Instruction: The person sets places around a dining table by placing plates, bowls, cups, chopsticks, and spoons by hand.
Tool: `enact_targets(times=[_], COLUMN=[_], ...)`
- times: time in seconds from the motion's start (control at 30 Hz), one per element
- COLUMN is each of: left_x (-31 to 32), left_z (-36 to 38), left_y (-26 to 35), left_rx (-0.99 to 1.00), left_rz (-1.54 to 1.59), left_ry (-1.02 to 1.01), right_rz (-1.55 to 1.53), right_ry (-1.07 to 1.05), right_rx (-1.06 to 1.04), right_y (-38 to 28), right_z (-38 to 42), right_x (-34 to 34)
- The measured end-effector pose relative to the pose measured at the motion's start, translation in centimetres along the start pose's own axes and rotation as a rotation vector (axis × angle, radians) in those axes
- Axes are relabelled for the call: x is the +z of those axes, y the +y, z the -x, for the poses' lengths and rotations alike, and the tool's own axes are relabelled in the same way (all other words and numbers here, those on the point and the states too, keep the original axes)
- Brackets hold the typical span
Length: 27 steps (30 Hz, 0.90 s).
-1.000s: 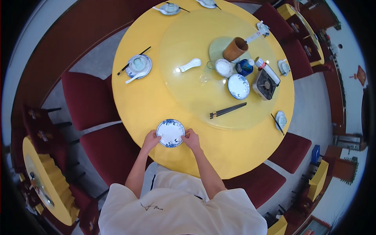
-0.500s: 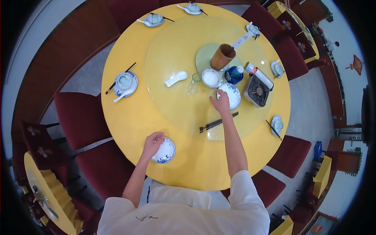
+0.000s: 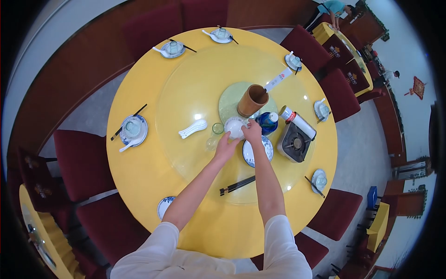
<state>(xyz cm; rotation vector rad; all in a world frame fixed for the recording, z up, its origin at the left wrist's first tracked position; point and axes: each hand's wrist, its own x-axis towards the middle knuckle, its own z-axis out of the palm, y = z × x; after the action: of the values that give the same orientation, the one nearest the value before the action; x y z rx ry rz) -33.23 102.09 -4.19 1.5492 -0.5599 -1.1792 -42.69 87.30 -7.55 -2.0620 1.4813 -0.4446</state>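
Both hands meet at a small white bowl (image 3: 234, 126) near the centre of the glass turntable. My left hand (image 3: 226, 148) grips its near left edge, and my right hand (image 3: 252, 131) has its fingers closed on the right edge. Just below my right hand is a blue-patterned plate (image 3: 249, 153). A blue bottle (image 3: 268, 123) stands to the right, a wooden cylinder (image 3: 252, 100) behind. White spoons (image 3: 193, 129) and a glass (image 3: 217, 129) are left of the bowl. Black chopsticks (image 3: 238, 185) lie nearer me.
A portable gas stove (image 3: 296, 142) with a canister sits at the turntable's right. Place settings, such as one plate with a cup (image 3: 133, 130), ring the yellow table (image 3: 204, 237). Another plate (image 3: 165, 207) lies beside my left arm. A person (image 3: 335, 9) leans over a far table.
My left hand has left the plate near the table's edge and reached forward to the bowl. My right hand has moved from the patterned plate to the bowl. The view has shifted.
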Motion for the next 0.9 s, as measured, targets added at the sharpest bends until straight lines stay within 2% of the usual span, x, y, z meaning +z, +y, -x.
enact_targets(times=[0.23,0.37,0.53,0.6,0.67,0.73,0.83,0.9], left_x=[1.2,1.1,1.2,1.3,1.2,0.1,-3.6,-7.1], left_z=[-3.4,-3.7,-1.4,-0.1,2.8,9.2,18.0,22.5], left_y=[-3.7,-4.7,-1.8,-1.9,-1.9,0.0,0.1,-2.8], left_rx=[0.008,0.054,0.091,0.18,0.248,0.272,0.14,-0.019], left_rz=[-0.021,-0.066,0.008,-0.053,-0.058,-0.005,0.183,0.172], left_ry=[0.126,0.158,0.171,0.141,0.098,0.064,0.055,0.115], right_rz=[0.026,-0.11,-0.192,-0.379,-0.546,-0.693,-0.617,-0.675], right_ry=[0.08,0.085,0.097,0.106,0.119,0.11,0.006,-0.092], right_rx=[-0.045,-0.019,-0.003,0.055,0.086,0.105,0.162,0.213], right_y=[0.3,1.0,0.4,0.2,0.1,-1.0,-3.7,-4.6], right_z=[0.2,0.1,2.5,4.8,8.2,13.5,22.9,29.0], right_x=[0.4,0.9,-2.3,-3.8,-5.2,-6.5,-6.7,-3.9])
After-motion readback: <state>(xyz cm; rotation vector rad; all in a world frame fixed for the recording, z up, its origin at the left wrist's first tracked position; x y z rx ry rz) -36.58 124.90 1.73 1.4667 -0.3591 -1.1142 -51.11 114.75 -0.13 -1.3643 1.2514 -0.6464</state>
